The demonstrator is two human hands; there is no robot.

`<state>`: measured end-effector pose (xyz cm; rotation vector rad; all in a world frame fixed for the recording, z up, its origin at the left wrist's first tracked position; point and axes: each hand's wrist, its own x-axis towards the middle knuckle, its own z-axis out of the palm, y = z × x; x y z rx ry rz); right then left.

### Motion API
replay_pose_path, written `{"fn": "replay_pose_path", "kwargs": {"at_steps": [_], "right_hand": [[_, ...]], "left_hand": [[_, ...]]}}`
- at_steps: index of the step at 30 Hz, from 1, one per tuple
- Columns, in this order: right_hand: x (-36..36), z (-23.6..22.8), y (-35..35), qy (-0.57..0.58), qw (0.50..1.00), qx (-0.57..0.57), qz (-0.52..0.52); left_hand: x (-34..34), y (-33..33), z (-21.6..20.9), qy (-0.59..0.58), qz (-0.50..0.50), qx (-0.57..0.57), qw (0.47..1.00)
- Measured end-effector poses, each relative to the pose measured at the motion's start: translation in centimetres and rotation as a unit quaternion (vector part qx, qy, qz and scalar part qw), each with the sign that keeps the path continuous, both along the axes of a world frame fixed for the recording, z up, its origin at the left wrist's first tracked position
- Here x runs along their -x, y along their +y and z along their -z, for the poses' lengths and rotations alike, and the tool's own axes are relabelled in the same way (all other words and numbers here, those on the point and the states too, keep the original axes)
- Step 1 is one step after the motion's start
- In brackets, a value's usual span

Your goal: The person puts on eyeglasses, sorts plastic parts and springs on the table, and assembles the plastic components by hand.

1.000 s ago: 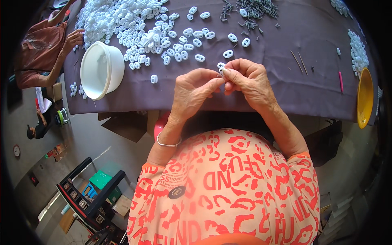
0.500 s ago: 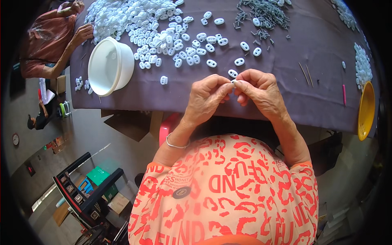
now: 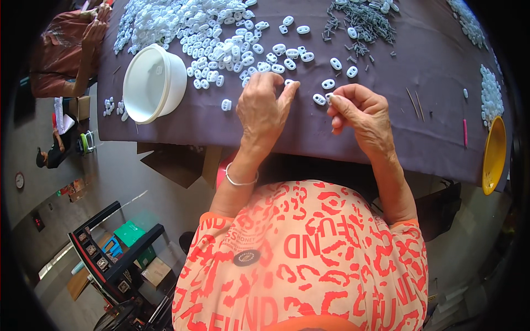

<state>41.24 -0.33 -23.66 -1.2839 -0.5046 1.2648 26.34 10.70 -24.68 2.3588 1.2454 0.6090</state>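
White oval two-hole cord locks lie scattered ahead of my hands, spreading from a large heap (image 3: 165, 25) at the far left. My left hand (image 3: 260, 107) reaches over the near edge of the scatter, thumb and fingers apart around a cord lock (image 3: 289, 82) that shows between them. My right hand (image 3: 364, 116) is closed, thumb and forefinger pinching a small white piece (image 3: 329, 97), mostly hidden by the fingertips. Just beside that pinch lies a loose cord lock (image 3: 319, 100), with another (image 3: 328, 84) slightly farther away.
A white round tub (image 3: 175, 85) stands at left. Small grey spring-like pieces (image 3: 367, 33) are piled at the back. On the right are two thin sticks (image 3: 415, 105), a pink rod (image 3: 465, 127), a yellow bowl (image 3: 495, 154) and more white parts (image 3: 491, 96). Another person (image 3: 69, 49) sits at far left.
My hands have come apart. The left has moved left and forward to the cord locks, its fingers opening; the right has shifted slightly right, still pinching a small white piece.
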Motion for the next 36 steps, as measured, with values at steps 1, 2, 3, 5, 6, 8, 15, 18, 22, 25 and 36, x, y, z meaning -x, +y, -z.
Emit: {"fn": "replay_pose_path", "kwargs": {"at_steps": [1, 2, 3, 5, 6, 8, 15, 18, 22, 25, 36], "right_hand": [[-0.1, 0.0, 0.0, -0.009, 1.000, 0.002, 0.005], [-0.2, 0.0, -0.1, -0.018, 1.000, 0.005, 0.010], [-0.2, 0.0, -0.2, -0.009, 1.000, 0.003, 0.010], [-0.2, 0.2, -0.3, -0.004, 1.000, 0.009, 0.013], [-0.2, 0.2, -0.3, 0.003, 1.000, 0.012, 0.016], [-0.2, 0.2, -0.3, 0.012, 1.000, 0.012, 0.020], [-0.2, 0.1, -0.5, 0.012, 1.000, 0.008, 0.014], [-0.1, -0.5, -0.4, -0.020, 1.000, 0.009, 0.001], [-0.1, -0.7, -0.3, -0.039, 0.999, 0.006, -0.012], [-0.1, -0.6, -0.3, -0.042, 0.999, 0.010, -0.017], [0.4, -1.2, -0.3, -0.055, 0.998, -0.001, -0.024]], "left_hand": [[-0.3, 0.1, -0.2, 0.003, -0.002, 0.004, 1.000], [-0.5, 0.1, -0.2, 0.006, -0.003, 0.007, 1.000], [-0.6, 0.3, 0.0, 0.000, 0.014, -0.028, 1.000], [-0.7, 0.2, 0.3, -0.020, 0.036, -0.053, 0.998], [-0.7, 0.2, 0.4, -0.038, 0.056, -0.080, 0.994], [-0.6, -0.3, 0.4, -0.045, 0.069, -0.030, 0.996], [0.3, -1.2, -1.1, -0.293, 0.000, 0.476, 0.829], [0.4, -1.3, -0.9, -0.317, 0.023, 0.494, 0.809], [0.7, -1.5, -0.5, -0.323, 0.032, 0.494, 0.807], [0.8, -1.4, -0.3, -0.286, 0.025, 0.450, 0.846], [1.3, -1.6, -0.6, -0.351, 0.035, 0.546, 0.760]]}}
